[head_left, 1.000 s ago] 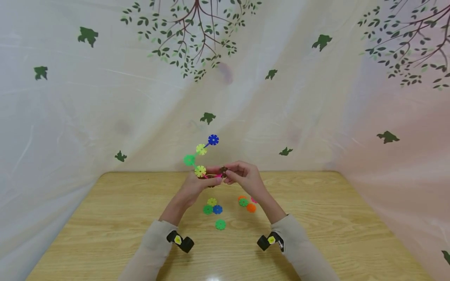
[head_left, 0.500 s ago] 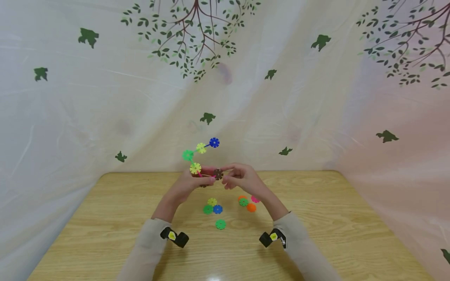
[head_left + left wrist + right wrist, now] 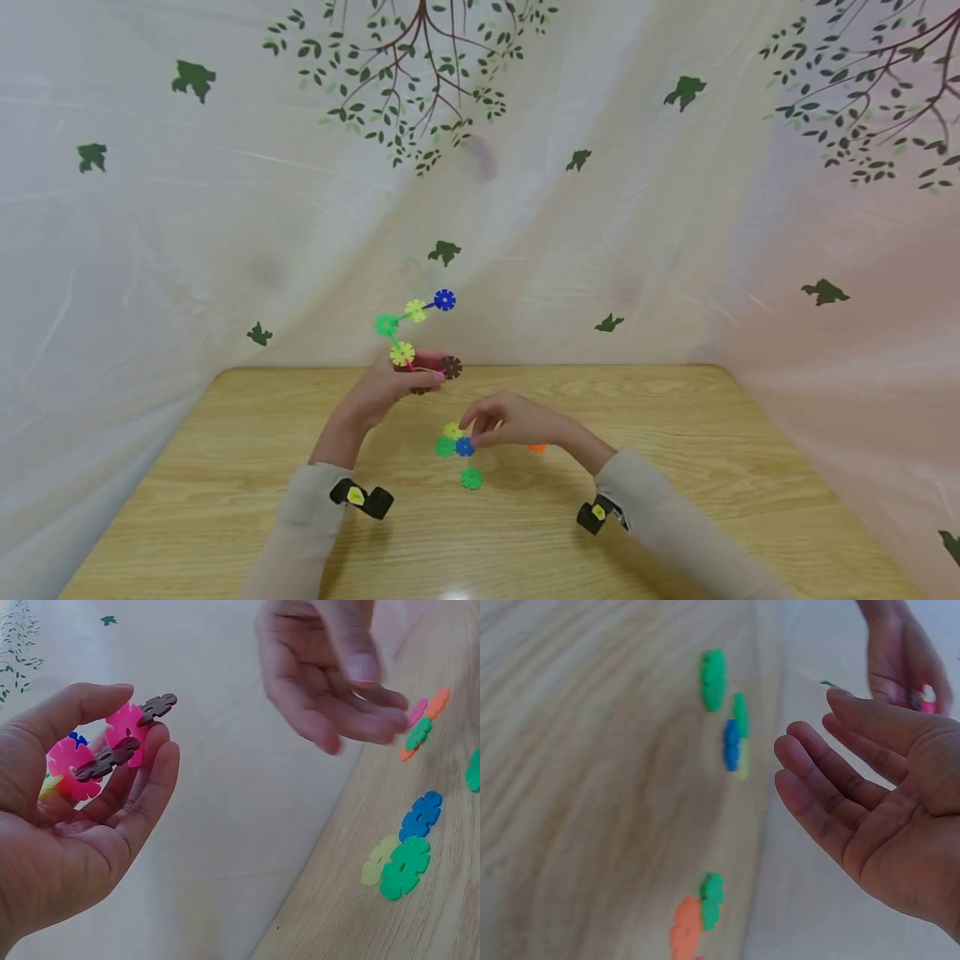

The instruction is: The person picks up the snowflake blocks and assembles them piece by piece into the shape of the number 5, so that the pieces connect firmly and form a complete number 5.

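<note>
My left hand (image 3: 375,393) pinches a chain of interlocking plastic snowflake discs between thumb and fingers, raised over the back of the table. Its free end rises through yellow (image 3: 402,354) and green (image 3: 386,325) discs to a dark blue disc (image 3: 445,300). Near the thumb sit brown discs (image 3: 107,759) and pink discs (image 3: 69,763), partly covered by the fingers. My right hand (image 3: 513,421) holds nothing; its fingers are loosely bent. In the head view its fingertips overlap the edge of a loose blue disc (image 3: 465,447), beside a yellow disc (image 3: 452,430) and a green disc (image 3: 445,447).
Another green disc (image 3: 472,478) lies nearer the front of the wooden table (image 3: 225,483). Orange (image 3: 685,930), green (image 3: 712,900) and pink (image 3: 418,712) discs form a second group, mostly hidden under my right forearm in the head view. A printed curtain (image 3: 525,250) hangs behind the table.
My right hand has let go of the brown disc at the chain and moved down toward the loose discs. My left hand has shifted slightly left with the chain.
</note>
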### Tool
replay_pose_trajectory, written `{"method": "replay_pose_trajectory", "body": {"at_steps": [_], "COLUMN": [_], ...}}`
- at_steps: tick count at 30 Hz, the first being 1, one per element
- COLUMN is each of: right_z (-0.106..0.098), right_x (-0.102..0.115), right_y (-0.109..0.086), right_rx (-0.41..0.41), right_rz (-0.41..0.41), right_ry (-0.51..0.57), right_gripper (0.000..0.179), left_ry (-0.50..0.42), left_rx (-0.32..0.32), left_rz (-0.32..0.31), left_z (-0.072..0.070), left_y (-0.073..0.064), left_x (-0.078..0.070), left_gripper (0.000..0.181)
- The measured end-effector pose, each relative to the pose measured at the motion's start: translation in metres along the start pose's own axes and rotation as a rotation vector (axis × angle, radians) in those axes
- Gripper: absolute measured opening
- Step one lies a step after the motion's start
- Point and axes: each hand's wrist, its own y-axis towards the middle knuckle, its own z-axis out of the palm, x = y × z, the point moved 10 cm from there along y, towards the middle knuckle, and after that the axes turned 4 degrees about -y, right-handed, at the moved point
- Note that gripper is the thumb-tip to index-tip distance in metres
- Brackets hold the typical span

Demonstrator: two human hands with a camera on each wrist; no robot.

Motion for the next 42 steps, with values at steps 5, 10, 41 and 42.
{"method": "replay_pose_trajectory", "body": {"at_steps": [5, 10, 41, 42], "right_z": [0.023, 0.032, 0.047, 0.046], "right_x": [-0.006, -0.009, -0.025, -0.025], "right_y": [-0.001, -0.004, -0.005, -0.005], "right_rx": [0.086, 0.095, 0.124, 0.122], "right_rz": [0.0, 0.017, 0.067, 0.072], "right_ry": [-0.007, -0.025, -0.029, -0.018], "right_gripper": [0.028, 0.026, 0.02, 0.02], "left_ry": [-0.003, -0.002, 0.009, 0.01], "left_rx": [0.001, 0.006, 0.02, 0.017], "left_rz": [-0.009, -0.02, -0.014, -0.017], "left_z": [0.003, 0.005, 0.009, 0.008], "left_y": [-0.002, -0.003, 0.001, 0.001], "left_x": [-0.002, 0.0, 0.006, 0.007], "left_gripper": [0.043, 0.043, 0.041, 0.041]}}
